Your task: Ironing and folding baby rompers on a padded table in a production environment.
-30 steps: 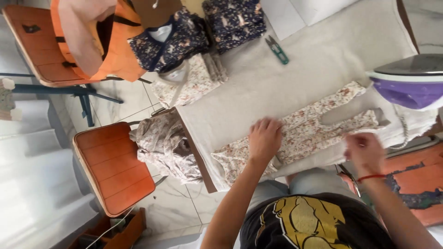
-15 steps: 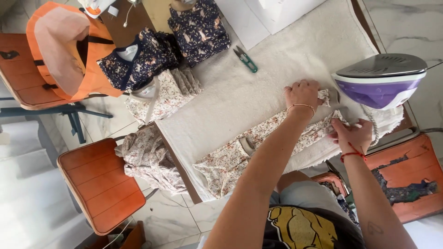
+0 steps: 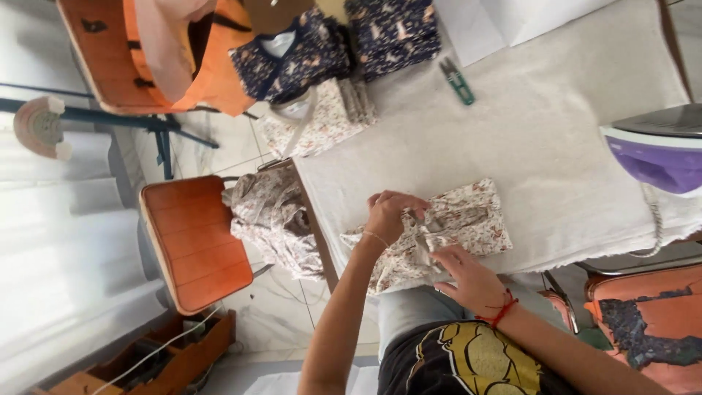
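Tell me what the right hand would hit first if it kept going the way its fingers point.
The right hand points up-left across the folded floral garment; it would probably meet the left hand first.

Cream floral garment [image 3: 468, 223] lies folded and bunched at the padded table's near edge

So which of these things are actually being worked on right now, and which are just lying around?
In hand:
- left hand and right hand, both on the light floral garment
- cloth-covered table beneath it

Lying about:
- purple iron
- green snips
- dark floral garments
- light folded stack
- crumpled floral pile
- orange chair
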